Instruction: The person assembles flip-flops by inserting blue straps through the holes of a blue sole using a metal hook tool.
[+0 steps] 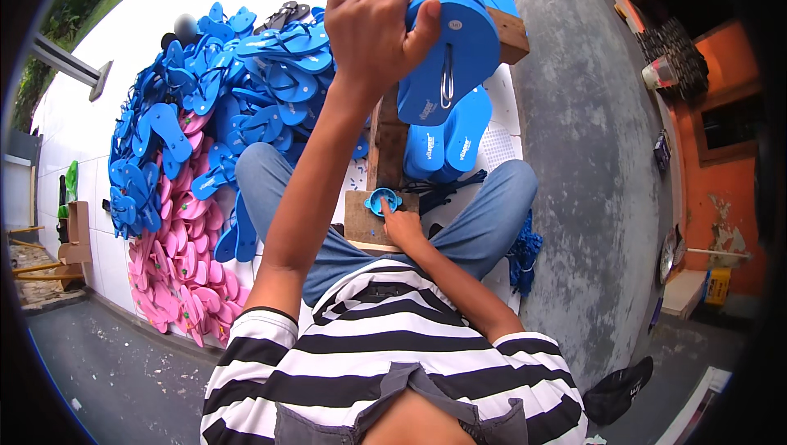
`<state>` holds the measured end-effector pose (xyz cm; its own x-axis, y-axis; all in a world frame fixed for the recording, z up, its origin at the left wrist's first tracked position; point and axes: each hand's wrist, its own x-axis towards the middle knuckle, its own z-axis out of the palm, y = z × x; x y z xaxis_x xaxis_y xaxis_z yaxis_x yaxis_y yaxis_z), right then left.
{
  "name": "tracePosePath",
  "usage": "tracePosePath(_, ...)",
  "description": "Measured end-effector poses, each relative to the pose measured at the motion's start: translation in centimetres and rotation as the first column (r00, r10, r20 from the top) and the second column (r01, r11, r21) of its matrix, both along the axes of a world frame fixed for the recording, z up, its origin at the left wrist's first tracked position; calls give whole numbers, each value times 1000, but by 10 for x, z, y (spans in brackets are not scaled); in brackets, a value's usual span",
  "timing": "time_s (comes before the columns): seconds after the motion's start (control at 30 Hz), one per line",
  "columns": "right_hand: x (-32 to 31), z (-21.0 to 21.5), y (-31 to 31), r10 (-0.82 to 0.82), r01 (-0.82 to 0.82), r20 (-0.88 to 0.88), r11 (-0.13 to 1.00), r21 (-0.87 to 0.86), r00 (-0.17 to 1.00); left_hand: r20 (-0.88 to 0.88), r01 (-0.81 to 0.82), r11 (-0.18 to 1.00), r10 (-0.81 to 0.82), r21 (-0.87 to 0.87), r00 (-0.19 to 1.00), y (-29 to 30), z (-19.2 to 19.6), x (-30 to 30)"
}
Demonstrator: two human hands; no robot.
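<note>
My left hand [373,31] is raised at the top middle, its fingers curled and its thumb pressed on the edge of a blue flip-flop sole [479,35]. A looped metal pin [447,80] sticks out of that sole's face. Low between my knees, my right hand [402,228] reaches its stretched index finger into a small blue bowl [376,208]; its other fingers look folded, with nothing visible in them. The bowl rests on a wooden board [355,228]. Beyond it, blue soles without straps [424,154] stand side by side, below the raised one.
Left of my legs lies a large heap of blue flip-flops [168,129], with pink flip-flops [184,240] along its near side. A wooden beam [388,146] runs away from the board toward a wooden block [510,35]. Dark blue straps [525,256] lie by my right knee.
</note>
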<state>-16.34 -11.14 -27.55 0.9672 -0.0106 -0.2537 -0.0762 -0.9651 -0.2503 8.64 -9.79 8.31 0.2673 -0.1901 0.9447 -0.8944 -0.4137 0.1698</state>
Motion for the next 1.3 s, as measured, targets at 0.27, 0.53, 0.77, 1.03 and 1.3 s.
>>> tracePosePath(0.27,0,2,-3,-37,37,-36,999,4,999,-12,-18,999,19,38,1000,2,2,-4)
tracePosePath(0.53,13,59,-21,-215,535,-517,35,844,829,-29,11,999,-10,38,1000,4,2,-2)
tracePosePath(0.77,-4,231,-50,47,247,-391,-843,478,919,-60,30,998,-27,60,998,3,5,-7)
tracePosePath(1.03,3,321,-68,-144,-107,20,-627,772,989,-76,26,997,-20,78,997,5,10,-10)
tracePosePath(1.3,52,381,-69,-393,-88,602,785,614,694,-107,39,995,-29,91,994,6,12,-12)
